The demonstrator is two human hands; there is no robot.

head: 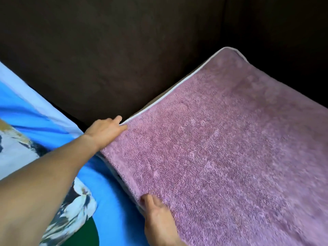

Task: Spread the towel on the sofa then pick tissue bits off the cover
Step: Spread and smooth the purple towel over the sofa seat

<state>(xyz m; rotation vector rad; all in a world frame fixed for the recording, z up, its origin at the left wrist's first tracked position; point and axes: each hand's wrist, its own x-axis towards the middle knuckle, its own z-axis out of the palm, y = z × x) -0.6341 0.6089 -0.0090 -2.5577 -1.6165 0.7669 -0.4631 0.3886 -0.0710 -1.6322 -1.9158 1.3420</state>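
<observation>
Against dark brown sofa back (110, 55): mauve towel (221, 148) flat, blue patterned cover (35, 110) beside.

**Cloth on cloth, all matt**

The towel (221, 148) is mauve terry cloth, looped, rough and matt, with a smooth white edging. The cover (110, 197) is smooth printed fabric. The sofa (106, 59) back looks like dark, matt, finely textured upholstery.

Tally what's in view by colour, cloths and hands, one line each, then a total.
Mauve towel: 1
Blue printed cover: 1
Dark brown sofa back: 1
Bare hands: 2, the left hand and right hand, both at the towel's near edge
Total: 5
</observation>
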